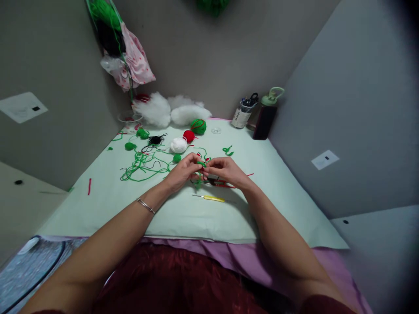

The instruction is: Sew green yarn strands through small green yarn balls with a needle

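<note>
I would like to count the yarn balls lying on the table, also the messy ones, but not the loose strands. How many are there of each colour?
Green balls: 4
White ball: 1
Red ball: 1
Black ball: 1
Total: 7

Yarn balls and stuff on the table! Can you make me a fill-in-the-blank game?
The crochet hook lying nearest the camera has a ____ handle.
Between the white ball and the big green ball sits a ____ ball.
The dark bottle has a ____ top.
The bracelet is around the ____ wrist.

Missing words: yellow; red; green; left.
</note>
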A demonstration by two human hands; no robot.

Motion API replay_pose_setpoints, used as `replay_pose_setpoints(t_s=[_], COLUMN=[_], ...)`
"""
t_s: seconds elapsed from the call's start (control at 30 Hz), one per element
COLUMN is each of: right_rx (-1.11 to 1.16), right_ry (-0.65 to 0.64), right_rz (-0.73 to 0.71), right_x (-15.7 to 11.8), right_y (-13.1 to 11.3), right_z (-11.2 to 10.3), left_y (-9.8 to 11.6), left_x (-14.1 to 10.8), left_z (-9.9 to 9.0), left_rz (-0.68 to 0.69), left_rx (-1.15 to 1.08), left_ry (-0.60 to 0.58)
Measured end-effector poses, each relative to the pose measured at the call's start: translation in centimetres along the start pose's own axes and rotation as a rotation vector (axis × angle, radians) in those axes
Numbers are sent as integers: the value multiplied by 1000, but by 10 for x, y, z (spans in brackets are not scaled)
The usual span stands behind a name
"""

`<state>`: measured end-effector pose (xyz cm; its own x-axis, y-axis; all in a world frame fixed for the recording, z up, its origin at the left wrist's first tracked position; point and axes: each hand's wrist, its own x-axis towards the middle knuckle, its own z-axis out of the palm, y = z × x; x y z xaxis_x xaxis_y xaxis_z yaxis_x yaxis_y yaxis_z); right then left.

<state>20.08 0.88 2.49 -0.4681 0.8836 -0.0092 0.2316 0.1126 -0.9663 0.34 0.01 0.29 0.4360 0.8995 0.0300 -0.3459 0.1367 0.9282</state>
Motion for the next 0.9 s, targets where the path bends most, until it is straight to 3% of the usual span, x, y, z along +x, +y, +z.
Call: replay_pose_setpoints(t_s=[0.3, 0.47, 0.6, 0.8, 0.9], right_rx=[59, 64, 51, 182, 318], right_ry=[-95, -3, 102, -77, 78], right_rz=[118, 161, 82, -5, -34], right_x=[-4, -2, -2, -7, -5], right_y=[-13, -12, -9, -10, -8], right_z=[-3, 0, -3, -7, -15], left_y=[-7, -5, -7, -10, -6], left_x=[2, 1, 3, 4, 3], left_z=[-3, -3, -4, -5, -3], left_rz=[7, 30, 33, -4, -26], left_rx=[8, 5, 2, 11, -23], left_ry=[-58, -7, 69, 109, 84])
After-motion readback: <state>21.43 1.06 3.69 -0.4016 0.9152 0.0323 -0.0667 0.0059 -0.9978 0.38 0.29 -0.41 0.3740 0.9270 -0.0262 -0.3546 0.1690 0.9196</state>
